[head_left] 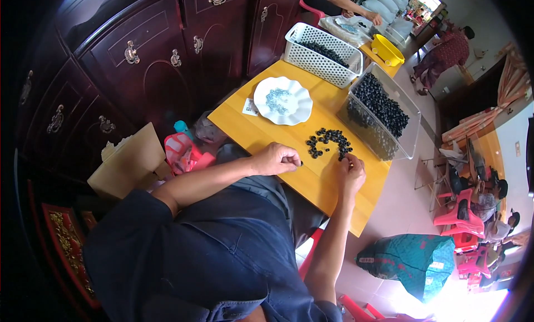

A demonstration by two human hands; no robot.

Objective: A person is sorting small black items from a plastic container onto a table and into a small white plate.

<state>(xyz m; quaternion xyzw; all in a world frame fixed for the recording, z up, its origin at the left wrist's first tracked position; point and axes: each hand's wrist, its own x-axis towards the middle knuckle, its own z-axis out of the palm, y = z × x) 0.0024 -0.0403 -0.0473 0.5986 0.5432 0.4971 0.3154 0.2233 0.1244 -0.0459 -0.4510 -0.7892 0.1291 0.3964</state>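
A loose ring of small black round parts (330,136) lies on the yellow wooden table (245,134). My left hand (276,159) is closed over the table's near edge, and a small black part (301,163) shows at its fingertips. At the near right end of the ring, my right hand (351,174) has its thumb and fingers pinched together. Black parts touch or lie right beside those fingertips, so what they grip is too small to make out. Beyond my left hand stands a white scalloped plate (301,107) holding small clear, bluish pieces.
A clear plastic bin (409,146) of black parts stands at the table's right, with a white perforated basket (322,70) and yellow container (387,50) behind. Dark cabinets (139,55) line the left. An open cardboard box (130,163) and green sack (409,261) flank me. Other people are farther off.
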